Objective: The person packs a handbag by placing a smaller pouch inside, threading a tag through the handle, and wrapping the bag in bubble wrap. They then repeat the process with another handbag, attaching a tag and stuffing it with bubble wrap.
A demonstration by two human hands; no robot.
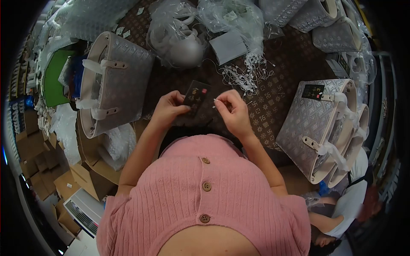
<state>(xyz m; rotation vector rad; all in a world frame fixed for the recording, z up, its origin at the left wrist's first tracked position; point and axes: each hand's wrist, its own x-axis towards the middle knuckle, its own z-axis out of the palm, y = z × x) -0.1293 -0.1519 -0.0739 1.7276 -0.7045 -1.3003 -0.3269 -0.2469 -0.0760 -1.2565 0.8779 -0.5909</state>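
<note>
My left hand [167,110] pinches the lower left edge of a black hang tag [197,97] with gold characters and a small red mark. Just right of the tag, my right hand [235,114] has thumb and forefinger pressed together on a small white tip, which looks like the end of a tag string. A tangle of white tag strings [247,77] lies on the table beyond my hands. Beside it sits a white rectangular pack [228,47]. To the right stands a silver-grey patterned handbag [299,121] with a similar black tag [313,91] hanging near its handle.
Another grey handbag [132,81] stands at the left table edge. Clear plastic bags [181,32] with pale contents lie at the back, near more handbags [314,17]. Cardboard boxes [92,179] stand lower left. Another person [348,209] is at the lower right.
</note>
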